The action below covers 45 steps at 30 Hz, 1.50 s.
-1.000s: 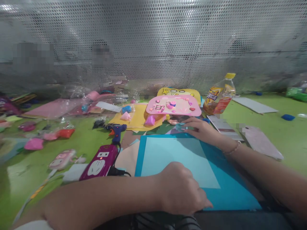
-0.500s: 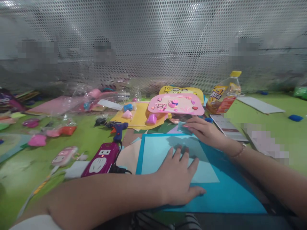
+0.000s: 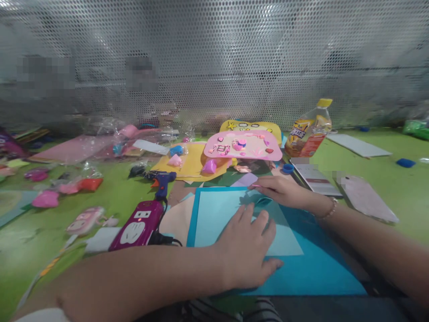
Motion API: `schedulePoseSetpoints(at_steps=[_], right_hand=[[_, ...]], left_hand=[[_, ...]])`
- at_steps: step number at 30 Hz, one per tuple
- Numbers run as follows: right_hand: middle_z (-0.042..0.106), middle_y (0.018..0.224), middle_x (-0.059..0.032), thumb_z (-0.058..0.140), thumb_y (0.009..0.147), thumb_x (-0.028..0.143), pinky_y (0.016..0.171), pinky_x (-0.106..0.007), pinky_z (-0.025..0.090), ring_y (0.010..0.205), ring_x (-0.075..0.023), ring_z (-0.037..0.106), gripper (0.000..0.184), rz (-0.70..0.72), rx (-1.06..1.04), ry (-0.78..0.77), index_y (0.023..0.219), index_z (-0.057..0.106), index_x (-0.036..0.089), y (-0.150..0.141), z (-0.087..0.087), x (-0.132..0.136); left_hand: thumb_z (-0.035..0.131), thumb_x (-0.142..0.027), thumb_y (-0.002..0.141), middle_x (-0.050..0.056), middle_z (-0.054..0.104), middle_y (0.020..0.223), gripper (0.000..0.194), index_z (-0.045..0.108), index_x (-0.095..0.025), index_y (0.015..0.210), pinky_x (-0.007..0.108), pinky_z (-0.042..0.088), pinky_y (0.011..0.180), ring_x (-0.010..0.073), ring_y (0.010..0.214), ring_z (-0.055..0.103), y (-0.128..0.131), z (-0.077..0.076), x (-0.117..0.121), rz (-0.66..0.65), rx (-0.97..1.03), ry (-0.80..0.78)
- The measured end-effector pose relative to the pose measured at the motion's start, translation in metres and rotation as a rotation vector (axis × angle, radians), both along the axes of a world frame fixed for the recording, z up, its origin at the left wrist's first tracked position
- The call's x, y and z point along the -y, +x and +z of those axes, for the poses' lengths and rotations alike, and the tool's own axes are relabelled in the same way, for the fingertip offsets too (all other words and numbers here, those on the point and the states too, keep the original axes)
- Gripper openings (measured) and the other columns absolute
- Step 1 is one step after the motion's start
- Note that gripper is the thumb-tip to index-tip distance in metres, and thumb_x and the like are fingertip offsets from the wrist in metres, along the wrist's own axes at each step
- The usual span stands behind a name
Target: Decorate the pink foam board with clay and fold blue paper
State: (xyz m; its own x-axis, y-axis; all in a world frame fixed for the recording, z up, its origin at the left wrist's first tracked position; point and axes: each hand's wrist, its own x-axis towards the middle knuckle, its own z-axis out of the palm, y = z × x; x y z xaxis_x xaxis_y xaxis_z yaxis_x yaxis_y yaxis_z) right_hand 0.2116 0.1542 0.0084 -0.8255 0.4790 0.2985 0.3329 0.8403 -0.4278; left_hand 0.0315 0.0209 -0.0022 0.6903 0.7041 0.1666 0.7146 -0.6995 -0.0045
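Observation:
My left hand lies flat with spread fingers on a pale blue sheet of paper. That sheet rests on a larger, darker blue sheet. At the pale sheet's far edge is my right hand, its fingers bent and closed around a small curled piece of teal paper. Part of this piece is hidden under the fingers.
On the left are a purple power strip with cables and a blue glue gun. Beyond my hands lie a pink decorated board and yellow paper. A plastic bottle and phone are on the right.
My right hand has moved nearer to me, from beyond the sheet's far edge onto it, with the small teal paper. My left hand stays flat on the sheet.

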Motion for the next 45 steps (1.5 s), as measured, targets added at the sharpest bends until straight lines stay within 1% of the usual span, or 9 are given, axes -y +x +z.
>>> schedulePoseSetpoints(at_steps=[4, 8, 16, 19, 22, 27, 31, 39, 45], right_hand=[[0.064, 0.088, -0.0077, 0.039, 0.096, 0.036, 0.07, -0.028, 0.047, 0.08, -0.0167, 0.061, 0.033, 0.016, 0.056, -0.036, 0.105, 0.066, 0.019, 0.002, -0.005, -0.006], [0.061, 0.085, -0.0072, 0.04, 0.095, 0.036, 0.069, -0.027, 0.047, 0.077, -0.0162, 0.059, 0.033, 0.049, 0.095, -0.014, 0.104, 0.066, 0.019, 0.002, -0.006, -0.007], [0.058, 0.106, -0.0107, 0.045, 0.093, 0.032, 0.079, -0.031, 0.049, 0.09, -0.0182, 0.059, 0.029, 0.001, 0.069, 0.116, 0.108, 0.066, 0.019, 0.002, -0.009, -0.008], [0.056, 0.108, -0.0108, 0.046, 0.093, 0.031, 0.08, -0.031, 0.049, 0.091, -0.0182, 0.059, 0.029, -0.015, 0.076, 0.112, 0.112, 0.064, 0.019, 0.002, -0.009, -0.006], [0.056, 0.108, -0.0112, 0.041, 0.095, 0.034, 0.084, -0.032, 0.048, 0.094, -0.0187, 0.058, 0.034, 0.039, 0.122, 0.052, 0.116, 0.061, 0.017, 0.002, -0.004, -0.003], [0.056, 0.103, -0.0115, 0.027, 0.099, 0.035, 0.086, -0.032, 0.045, 0.092, -0.0177, 0.057, 0.044, 0.072, 0.141, -0.054, 0.107, 0.063, 0.012, 0.0, 0.006, 0.001], [0.057, 0.099, -0.0106, 0.03, 0.099, 0.035, 0.084, -0.031, 0.045, 0.09, -0.0165, 0.057, 0.041, 0.104, 0.119, -0.083, 0.105, 0.064, 0.012, -0.001, 0.005, 0.0], [0.058, 0.098, -0.0094, 0.045, 0.094, 0.031, 0.078, -0.029, 0.047, 0.086, -0.0153, 0.058, 0.029, 0.102, 0.101, -0.108, 0.107, 0.063, 0.013, 0.002, 0.003, -0.004], [0.058, 0.095, -0.0094, 0.038, 0.097, 0.033, 0.078, -0.029, 0.046, 0.085, -0.015, 0.057, 0.033, 0.102, 0.114, -0.088, 0.102, 0.064, 0.013, 0.001, -0.001, -0.004]], left_hand=[[0.035, -0.056, 0.09, 0.018, 0.028, 0.146, 0.064, 0.038, -0.012, 0.137, 0.057, 0.027, 0.1, 0.0462, 0.129, 0.026, 0.001, -0.004, 0.001, -0.016, 0.037, 0.032], [0.039, -0.055, 0.089, 0.027, 0.015, 0.149, 0.069, 0.027, -0.011, 0.141, 0.056, 0.03, 0.098, 0.0465, 0.128, 0.029, 0.002, -0.007, 0.001, -0.006, 0.065, 0.039], [0.035, -0.053, 0.091, 0.031, 0.033, 0.139, 0.068, 0.027, -0.007, 0.14, 0.048, 0.039, 0.092, 0.0416, 0.119, 0.044, 0.002, -0.006, 0.001, -0.017, 0.003, 0.042], [0.033, -0.054, 0.091, 0.03, 0.043, 0.131, 0.069, 0.029, -0.005, 0.139, 0.047, 0.041, 0.088, 0.0396, 0.115, 0.047, 0.003, -0.005, 0.0, -0.019, -0.024, 0.033], [0.032, -0.055, 0.091, 0.027, 0.051, 0.123, 0.069, 0.034, -0.002, 0.136, 0.047, 0.041, 0.087, 0.0382, 0.112, 0.049, 0.003, -0.005, -0.001, -0.02, -0.04, 0.022], [0.036, -0.057, 0.089, 0.024, 0.052, 0.124, 0.07, 0.041, -0.001, 0.132, 0.047, 0.04, 0.089, 0.0368, 0.112, 0.048, 0.003, -0.005, -0.003, -0.002, -0.013, 0.009], [0.034, -0.057, 0.089, 0.024, 0.052, 0.123, 0.07, 0.043, -0.001, 0.131, 0.048, 0.035, 0.097, 0.0369, 0.114, 0.047, 0.003, -0.005, -0.003, 0.005, -0.008, 0.012], [0.033, -0.059, 0.088, 0.027, 0.05, 0.126, 0.072, 0.043, -0.002, 0.131, 0.05, 0.034, 0.098, 0.0414, 0.119, 0.044, 0.002, -0.01, -0.001, 0.03, -0.017, 0.036], [0.031, -0.059, 0.089, 0.028, 0.049, 0.128, 0.071, 0.044, -0.004, 0.132, 0.052, 0.034, 0.098, 0.0417, 0.12, 0.044, 0.002, -0.009, -0.001, 0.032, -0.025, 0.036]])
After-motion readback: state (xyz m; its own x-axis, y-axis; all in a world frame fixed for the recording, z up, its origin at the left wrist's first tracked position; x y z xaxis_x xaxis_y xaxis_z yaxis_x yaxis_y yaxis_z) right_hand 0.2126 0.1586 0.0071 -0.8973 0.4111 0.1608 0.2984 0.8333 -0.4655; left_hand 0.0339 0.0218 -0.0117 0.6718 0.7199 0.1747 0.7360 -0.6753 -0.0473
